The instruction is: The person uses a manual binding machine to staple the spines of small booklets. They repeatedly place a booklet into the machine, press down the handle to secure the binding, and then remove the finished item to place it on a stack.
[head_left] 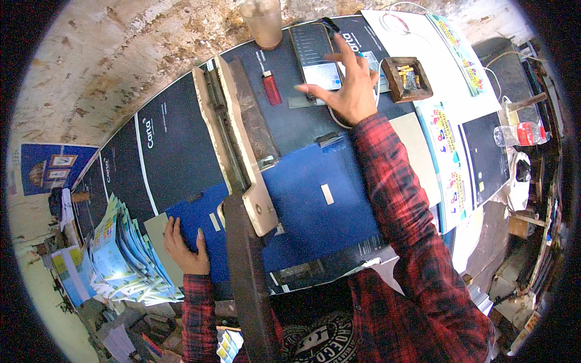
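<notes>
My left hand (186, 248) lies with fingers spread on the left part of a blue sheet (318, 212), beside a pale sheet's edge. A long beige metal tool with a dark bar, which looks like a long-arm stapler (257, 209), lies across the blue sheet. My right hand (351, 88) reaches to the far side of the table, thumb and fingers apart, over the right edge of a phone (310, 51) with a lit screen. Whether a fingertip touches the phone, I cannot tell. A white cable passes under that hand.
A red lighter (272, 89), a cloudy cup (262, 25) and a wooden ashtray (419, 94) with yellow butts stand at the back. Stacked booklets (121, 254) fan out at left; printed sheets (448, 163) lie at right, near a plastic bottle (511, 135). A stained wall borders the far edge.
</notes>
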The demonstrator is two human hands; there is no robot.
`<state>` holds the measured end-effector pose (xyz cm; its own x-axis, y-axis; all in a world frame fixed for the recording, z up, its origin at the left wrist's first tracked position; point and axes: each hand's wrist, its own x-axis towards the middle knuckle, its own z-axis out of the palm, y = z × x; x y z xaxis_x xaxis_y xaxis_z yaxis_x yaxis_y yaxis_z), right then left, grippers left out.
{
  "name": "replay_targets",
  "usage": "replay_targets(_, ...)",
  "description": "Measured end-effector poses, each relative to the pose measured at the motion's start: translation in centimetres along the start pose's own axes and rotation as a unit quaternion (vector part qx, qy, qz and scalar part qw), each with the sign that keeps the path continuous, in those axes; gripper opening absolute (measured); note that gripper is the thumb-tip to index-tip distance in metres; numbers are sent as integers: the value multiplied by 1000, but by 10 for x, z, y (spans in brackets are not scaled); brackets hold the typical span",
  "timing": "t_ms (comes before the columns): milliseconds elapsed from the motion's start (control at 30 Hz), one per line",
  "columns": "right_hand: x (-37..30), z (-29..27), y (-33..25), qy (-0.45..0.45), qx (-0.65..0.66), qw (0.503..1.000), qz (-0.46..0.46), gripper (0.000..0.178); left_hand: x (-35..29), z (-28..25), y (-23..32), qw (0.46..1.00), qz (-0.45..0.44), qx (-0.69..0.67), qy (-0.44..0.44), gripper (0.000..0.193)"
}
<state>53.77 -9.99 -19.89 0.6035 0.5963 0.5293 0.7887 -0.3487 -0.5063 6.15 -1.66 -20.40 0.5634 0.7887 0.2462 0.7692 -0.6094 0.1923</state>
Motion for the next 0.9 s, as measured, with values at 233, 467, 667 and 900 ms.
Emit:
replay_targets(233,36,17,8,5,-41,999,-17,121,4,1,2,1000,7,-8,11,58)
replay_targets(467,41,25,12,-33,-45,998,-5,127,3,-2,5,1000,-7,-7,4,58)
replay_targets(667,48,21,7,-45,-57,997,1,126,1,0,4,1000,-8,-1,6,58)
replay_targets(900,62,21,9,-43,-66,997,-16,130,2,-1,5,1000,-15,-7,-1,58)
